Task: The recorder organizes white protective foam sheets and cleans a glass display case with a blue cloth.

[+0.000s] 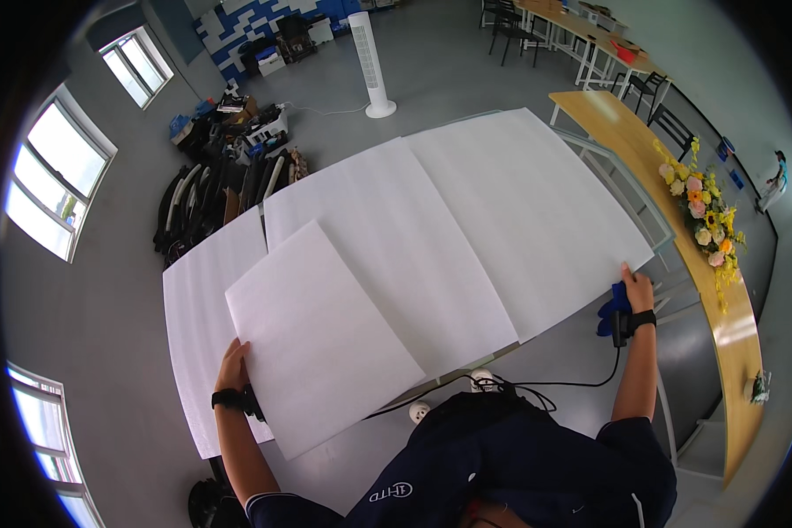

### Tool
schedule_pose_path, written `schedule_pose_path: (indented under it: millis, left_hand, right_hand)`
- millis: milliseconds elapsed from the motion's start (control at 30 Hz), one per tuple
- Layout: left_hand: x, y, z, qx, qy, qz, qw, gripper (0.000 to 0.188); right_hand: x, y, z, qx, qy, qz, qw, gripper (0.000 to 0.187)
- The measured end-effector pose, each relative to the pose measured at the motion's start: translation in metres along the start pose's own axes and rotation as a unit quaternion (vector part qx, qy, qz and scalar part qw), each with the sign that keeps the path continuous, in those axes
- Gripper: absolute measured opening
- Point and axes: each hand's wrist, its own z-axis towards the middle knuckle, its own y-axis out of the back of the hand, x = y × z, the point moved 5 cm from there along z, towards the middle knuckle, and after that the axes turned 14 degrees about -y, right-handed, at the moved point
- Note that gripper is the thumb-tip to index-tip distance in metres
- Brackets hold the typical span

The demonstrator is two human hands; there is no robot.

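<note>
A smaller white sheet (326, 339) lies tilted over larger white sheets, its near end reaching past the table edge toward me. My left hand (231, 365) is closed on its left edge; part of the grip is hidden. At the right, a large white sheet (528, 202) overlaps the middle white sheet (383, 229). My right hand (638, 289) is closed at the large sheet's near right corner, with a fingertip on top and other fingers hidden. Another white sheet (207, 308) lies at the far left.
A black cable (581, 384) runs from my right wrist across my front. Beyond the sheets stands a white tower fan (368, 66). Bags and boxes (229, 167) are piled at the back left. A wooden counter (603, 114) with a flower arrangement (704, 211) curves along the right.
</note>
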Motion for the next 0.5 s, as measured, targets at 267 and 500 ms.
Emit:
schedule_pose_path:
  millis: [267, 500]
  left_hand:
    - [-0.007, -0.004, -0.009, -0.018, 0.011, 0.017, 1.0, 0.034]
    - [-0.015, -0.01, -0.013, -0.012, 0.028, 0.052, 0.998, 0.045]
  right_hand:
    - [0.055, 0.042, -0.076, 0.21, 0.114, 0.211, 0.948, 0.034]
    - [0.156, 0.018, -0.198, 0.56, 0.183, 0.254, 0.767, 0.04]
